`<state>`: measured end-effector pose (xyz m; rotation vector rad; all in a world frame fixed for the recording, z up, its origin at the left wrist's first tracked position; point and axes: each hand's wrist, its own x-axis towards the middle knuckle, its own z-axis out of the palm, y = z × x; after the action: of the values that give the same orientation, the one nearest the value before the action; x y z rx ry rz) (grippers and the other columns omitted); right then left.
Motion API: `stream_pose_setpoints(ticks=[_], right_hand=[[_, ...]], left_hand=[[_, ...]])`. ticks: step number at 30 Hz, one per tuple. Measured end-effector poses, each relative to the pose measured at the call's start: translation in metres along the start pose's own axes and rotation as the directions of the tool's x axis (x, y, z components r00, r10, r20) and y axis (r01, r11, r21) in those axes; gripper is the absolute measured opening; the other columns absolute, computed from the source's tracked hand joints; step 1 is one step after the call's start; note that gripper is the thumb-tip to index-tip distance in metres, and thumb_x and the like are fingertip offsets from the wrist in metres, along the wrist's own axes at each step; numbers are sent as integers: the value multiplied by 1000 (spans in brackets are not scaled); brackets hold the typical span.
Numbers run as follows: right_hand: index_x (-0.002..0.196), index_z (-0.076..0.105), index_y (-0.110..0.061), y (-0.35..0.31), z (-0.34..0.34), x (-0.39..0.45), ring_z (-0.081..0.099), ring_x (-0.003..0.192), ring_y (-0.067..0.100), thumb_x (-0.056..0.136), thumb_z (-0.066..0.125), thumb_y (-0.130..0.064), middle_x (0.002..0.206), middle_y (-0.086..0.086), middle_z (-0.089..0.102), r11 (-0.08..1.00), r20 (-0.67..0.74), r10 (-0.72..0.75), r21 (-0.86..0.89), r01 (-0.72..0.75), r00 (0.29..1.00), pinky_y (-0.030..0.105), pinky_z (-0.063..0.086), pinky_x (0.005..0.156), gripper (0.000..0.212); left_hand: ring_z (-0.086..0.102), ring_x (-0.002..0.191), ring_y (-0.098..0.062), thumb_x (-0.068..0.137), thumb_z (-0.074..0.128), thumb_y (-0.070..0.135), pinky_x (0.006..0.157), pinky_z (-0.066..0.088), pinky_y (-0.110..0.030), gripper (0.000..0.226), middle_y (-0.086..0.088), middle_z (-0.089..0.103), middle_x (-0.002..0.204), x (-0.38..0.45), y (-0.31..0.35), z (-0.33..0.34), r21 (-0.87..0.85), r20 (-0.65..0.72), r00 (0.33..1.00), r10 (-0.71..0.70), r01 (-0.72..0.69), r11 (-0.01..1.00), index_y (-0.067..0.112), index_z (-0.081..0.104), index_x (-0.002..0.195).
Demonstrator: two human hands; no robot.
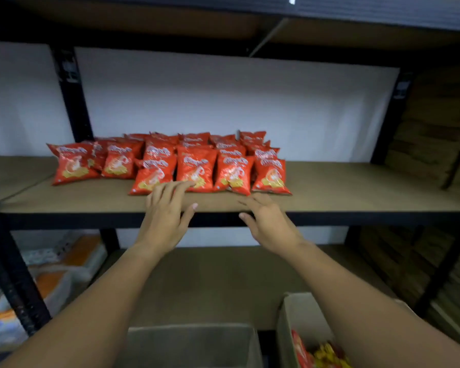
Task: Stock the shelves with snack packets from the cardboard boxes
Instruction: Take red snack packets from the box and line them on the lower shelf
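Observation:
Several red snack packets (pixel 195 166) stand in rows on the brown middle shelf (pixel 356 187). My left hand (pixel 168 213) reaches over the shelf's front edge with straight fingers, its tips at the bottom of the front packets. My right hand (pixel 268 221) hovers with spread fingers at the shelf edge, just below the right front packets, holding nothing. A cardboard box (pixel 300 322) at the bottom right holds more red and yellow packets (pixel 319 353). My right forearm covers part of that box.
A second cardboard box (pixel 194 341) sits at the bottom centre. Black shelf posts (pixel 72 94) stand at left and right. Orange and white bags (pixel 64 264) lie on the lower left. A lower brown shelf (pixel 223 280) runs under my arms. Stacked cartons (pixel 436 134) fill the right.

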<state>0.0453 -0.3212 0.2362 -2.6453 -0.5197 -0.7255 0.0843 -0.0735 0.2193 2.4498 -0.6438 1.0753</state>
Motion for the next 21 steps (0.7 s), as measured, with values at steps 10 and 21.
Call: stream_pose_setpoints(ticks=[10, 21], right_hand=[[124, 65, -13, 96, -14, -159, 62, 103, 22, 95, 63, -23, 111, 5, 66, 960, 170, 280, -39, -277, 945, 34, 50, 92, 31], [115, 69, -12, 194, 40, -278, 65, 102, 20, 85, 75, -25, 110, 6, 71, 783, 509, 559, -67, -618, 654, 27, 48, 88, 33]], left_hand=[[56, 98, -13, 94, 63, 18, 89, 48, -37, 21, 11, 60, 100, -91, 148, 112, -466, 227, 973, 39, 73, 882, 23, 60, 114], [68, 90, -8, 81, 72, -1, 86, 56, -28, 29, 1, 70, 97, -144, 223, 247, -510, 612, 790, 29, 367, 778, 14, 69, 106]])
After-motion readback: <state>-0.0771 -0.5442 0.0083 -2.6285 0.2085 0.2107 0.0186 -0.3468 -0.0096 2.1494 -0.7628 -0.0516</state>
